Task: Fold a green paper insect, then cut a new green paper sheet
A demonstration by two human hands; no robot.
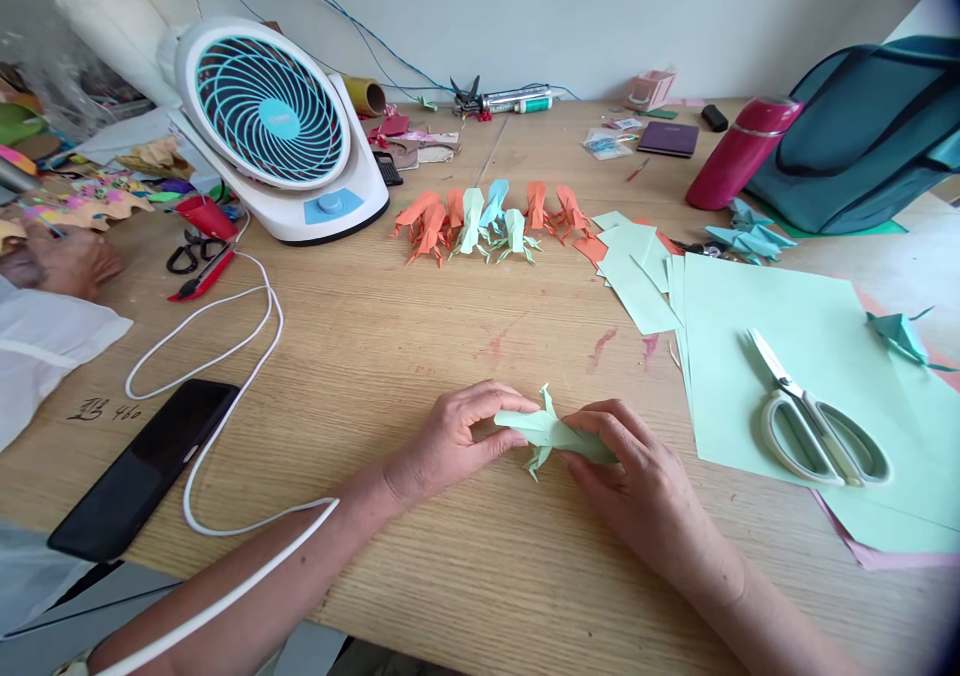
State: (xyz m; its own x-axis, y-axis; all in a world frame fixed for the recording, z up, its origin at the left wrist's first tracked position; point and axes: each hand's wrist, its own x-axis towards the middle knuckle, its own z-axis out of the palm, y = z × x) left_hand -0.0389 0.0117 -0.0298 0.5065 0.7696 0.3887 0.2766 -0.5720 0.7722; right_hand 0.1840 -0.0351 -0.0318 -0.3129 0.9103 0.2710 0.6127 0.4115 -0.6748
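Pinching a pale green paper figure [546, 430] from both ends, I have it just above or on the wooden table [360, 336], near the edge closest to me; I cannot tell whether it touches the wood. My left hand [469, 431] closes thumb and forefinger on the narrow, flat strip at its left end. My right hand [637, 481] wraps the wider right end, fingers over the far side and thumb on the near side, covering much of it. Between my fingertips, thin folded legs stick out, some away from me and some toward me.

Beyond my hands stands a cluster of folded animals [472, 221] in orange, blue and pale green. To their right lie small cut papers [637, 281], partly overlapping, and then large green sheets [750, 291] with scissors [795, 396] resting on top, the blades slightly apart. A pink bottle [742, 151] leans beside a teal bag [847, 146] farther back. On my left are a white fan [280, 118] and a black phone [142, 471], and a white cord [154, 642] passes over my left forearm.
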